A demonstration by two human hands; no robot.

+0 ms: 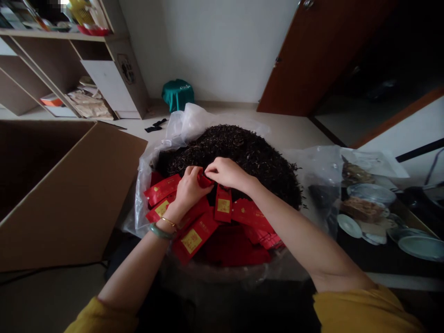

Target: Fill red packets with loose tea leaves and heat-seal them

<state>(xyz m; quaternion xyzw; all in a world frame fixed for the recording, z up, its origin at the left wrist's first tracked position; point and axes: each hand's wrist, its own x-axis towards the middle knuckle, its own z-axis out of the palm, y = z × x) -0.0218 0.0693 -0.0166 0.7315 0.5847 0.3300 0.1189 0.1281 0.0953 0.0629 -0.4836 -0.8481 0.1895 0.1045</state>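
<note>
My left hand (188, 188) is closed around a small red packet (205, 179), which it holds up at the near edge of a heap of dark dried leaves (239, 145) that look like loose tea. My right hand (227, 172) meets it there, thumb and fingers pinched together at the packet's top. What sits between those fingertips is too small to make out. Several more red packets with gold labels (192, 241) lie below and beside my hands, on the near side of the heap. Clear plastic sheeting (142, 199) surrounds leaves and packets.
An open cardboard box (69, 189) stands at the left. On the right, a dark table (357, 254) carries dishes and a glass bowl (373, 193). Farther back are a shelf unit (120, 51), a green cloth-covered object (178, 94) by the wall and a brown door (312, 55).
</note>
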